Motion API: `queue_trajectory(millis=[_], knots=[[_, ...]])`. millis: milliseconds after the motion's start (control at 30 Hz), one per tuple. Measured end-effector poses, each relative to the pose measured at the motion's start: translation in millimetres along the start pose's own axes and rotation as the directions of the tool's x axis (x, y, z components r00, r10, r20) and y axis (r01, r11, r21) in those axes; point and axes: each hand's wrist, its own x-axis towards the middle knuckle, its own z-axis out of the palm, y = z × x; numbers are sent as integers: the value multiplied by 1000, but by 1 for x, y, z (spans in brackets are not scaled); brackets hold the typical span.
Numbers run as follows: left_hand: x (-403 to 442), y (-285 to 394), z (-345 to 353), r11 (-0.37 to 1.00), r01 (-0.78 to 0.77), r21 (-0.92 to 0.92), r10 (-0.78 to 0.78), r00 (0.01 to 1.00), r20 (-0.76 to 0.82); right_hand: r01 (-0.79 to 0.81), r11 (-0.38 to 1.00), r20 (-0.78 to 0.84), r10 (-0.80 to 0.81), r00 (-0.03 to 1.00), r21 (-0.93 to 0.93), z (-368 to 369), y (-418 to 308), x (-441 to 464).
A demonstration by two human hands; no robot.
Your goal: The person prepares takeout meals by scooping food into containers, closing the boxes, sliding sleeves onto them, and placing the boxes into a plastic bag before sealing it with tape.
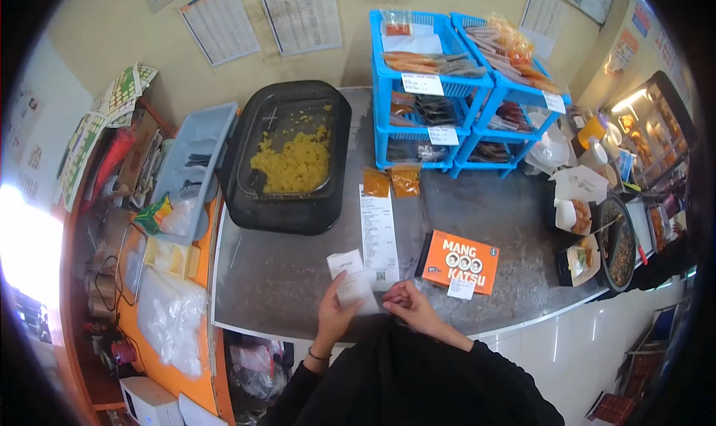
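We see a white slip (358,284), faintly printed, above the counter's near edge, our left hand (335,318) pinching it; our right hand (414,309) curls just beside it, and we cannot tell whether those fingers grip anything. The counter (291,262) is scuffed grey metal, facing a cream wall (149,38) hung with printed sheets (221,23).

The slip (347,269) and receipt (378,236) are smooth paper. The worktop (291,265) looks like dull, scuffed metal. The baskets (382,109) are plastic, the floor (552,359) glossy.
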Motion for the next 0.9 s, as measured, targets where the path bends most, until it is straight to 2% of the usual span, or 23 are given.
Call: queue_trajectory(millis=[67,100,133,167,200,233,267,333,367,467,500,533,600,667,767,867,900], knots=[[-3,-9,12,999,-38,21,38,999,-8,12,1000,-83,-10,997,26,-1,1,-4],[-3,-10,17,998,-56,26,56,998,23,-65,996,-128,73,989,64,-5,-4,-9],[-4,-12,17,983,-84,163,80,996,27,71,977,-203,-113,973,-203,-13,-10,-14],[-3,-15,13,951,-112,289,103,994,44,162,867,-231,-298,926,-472,-25,-17,-22],[0,-19,9,901,-149,407,133,989,66,206,673,-198,-471,860,-710,-38,-23,-29],[2,-22,4,913,-119,391,127,992,4,208,555,-205,-590,781,-805,-54,-27,-36],[5,-26,-4,921,-87,379,121,991,-66,139,517,-233,-588,775,-845,-71,-26,-46],[20,-35,-29,727,-19,686,135,984,-116,16,449,-277,-579,767,-894,-102,-16,-63],[22,-29,-30,587,28,809,154,977,-146,15,462,-270,-544,795,-887,-111,-14,-67],[34,-10,-5,227,-91,970,450,893,-22,31,494,-241,-477,845,-869,-130,-14,-67],[38,-7,13,247,-291,925,411,895,172,47,503,-231,-474,850,-863,-133,-14,-67],[41,-5,34,275,-472,838,375,855,359,63,511,-218,-471,855,-857,-135,-14,-67],[45,5,86,131,-693,709,134,721,680,72,516,-192,-440,877,-854,-136,-17,-67],[54,-7,121,58,-787,614,88,616,782,73,503,-159,-402,902,-862,-136,-20,-65],[80,-33,133,-1,-838,545,27,545,838,75,437,-82,-330,940,-896,-136,-28,-58],[86,-48,130,177,-859,481,29,493,869,111,317,27,-258,966,-942,-133,-38,-49],[86,-51,130,189,-852,489,38,504,863,136,264,69,-247,967,-955,-131,-38,-45]])
